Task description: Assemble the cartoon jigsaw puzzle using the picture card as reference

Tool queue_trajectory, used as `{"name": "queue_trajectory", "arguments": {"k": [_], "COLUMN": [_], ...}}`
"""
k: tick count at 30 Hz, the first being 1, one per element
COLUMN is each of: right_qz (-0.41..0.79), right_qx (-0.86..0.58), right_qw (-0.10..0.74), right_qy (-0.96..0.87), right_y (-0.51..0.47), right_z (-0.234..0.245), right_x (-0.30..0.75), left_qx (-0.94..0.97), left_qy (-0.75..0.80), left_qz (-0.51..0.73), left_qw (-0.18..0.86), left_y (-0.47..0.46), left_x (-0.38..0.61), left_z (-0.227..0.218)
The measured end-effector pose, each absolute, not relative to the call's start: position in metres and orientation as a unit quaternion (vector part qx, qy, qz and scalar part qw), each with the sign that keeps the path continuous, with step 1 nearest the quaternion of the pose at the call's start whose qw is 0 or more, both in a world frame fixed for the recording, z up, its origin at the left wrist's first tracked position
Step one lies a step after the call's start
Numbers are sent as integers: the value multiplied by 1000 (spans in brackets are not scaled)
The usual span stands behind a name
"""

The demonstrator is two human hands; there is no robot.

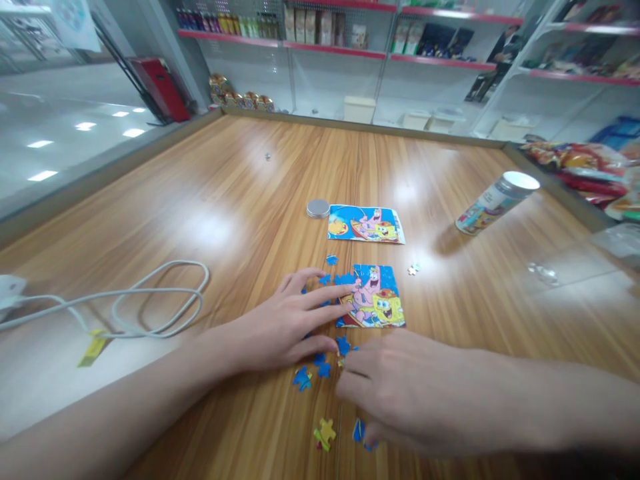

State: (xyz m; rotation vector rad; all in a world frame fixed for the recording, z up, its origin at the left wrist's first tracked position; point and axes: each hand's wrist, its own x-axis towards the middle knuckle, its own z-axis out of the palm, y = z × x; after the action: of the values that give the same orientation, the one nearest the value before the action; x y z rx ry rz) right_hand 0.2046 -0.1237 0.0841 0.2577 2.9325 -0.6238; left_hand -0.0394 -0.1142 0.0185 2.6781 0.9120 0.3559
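A partly assembled cartoon jigsaw puzzle (377,297) lies on the wooden table. My left hand (295,317) is spread, its index and middle fingertips resting on the puzzle's left side. Loose blue puzzle pieces (302,378) lie under and below that hand. My right hand (400,387) is curled over the tabletop just below the puzzle, fingers bent inward; whatever they hold is hidden. Close to its thumb lies a dark blue puzzle piece (358,430), and left of that a yellow puzzle piece (325,433). Beyond the puzzle is a reference picture (365,223) with a similar scene.
A round metal lid (318,209) touches the picture's left side. A printed cardboard tube (495,203) stands at the right, near a loose pale piece (413,269). A white cable (160,290) loops at left. Snack packets (590,167) lie beyond the right edge; shelves (335,50) line the back.
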Motion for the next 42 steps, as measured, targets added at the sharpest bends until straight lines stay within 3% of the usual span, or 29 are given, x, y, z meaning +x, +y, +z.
{"name": "queue_trajectory", "arguments": {"k": [3,6,9,14,22,35,42], "right_qz": [-164,-63,-11,-35,-76,-199,-177], "right_qx": [155,331,352,342,352,419,433], "right_qw": [18,-61,-31,17,-80,-141,-148], "right_qy": [974,940,935,939,930,875,871], "right_y": [-104,-71,-47,-42,-20,-10,-15], "right_z": [87,83,73,59,50,22,17], "right_x": [211,218,222,221,218,210,210], "left_qx": [925,918,913,913,911,915,917], "left_qy": [323,344,368,373,372,379,382], "left_qz": [133,140,125,113,132,105,90], "left_qw": [149,137,124,123,121,94,75], "left_y": [-115,-115,-115,-114,-114,-115,-118], "left_x": [-35,-27,-19,-14,-16,-11,-9], "left_z": [14,11,10,11,12,12,13]}}
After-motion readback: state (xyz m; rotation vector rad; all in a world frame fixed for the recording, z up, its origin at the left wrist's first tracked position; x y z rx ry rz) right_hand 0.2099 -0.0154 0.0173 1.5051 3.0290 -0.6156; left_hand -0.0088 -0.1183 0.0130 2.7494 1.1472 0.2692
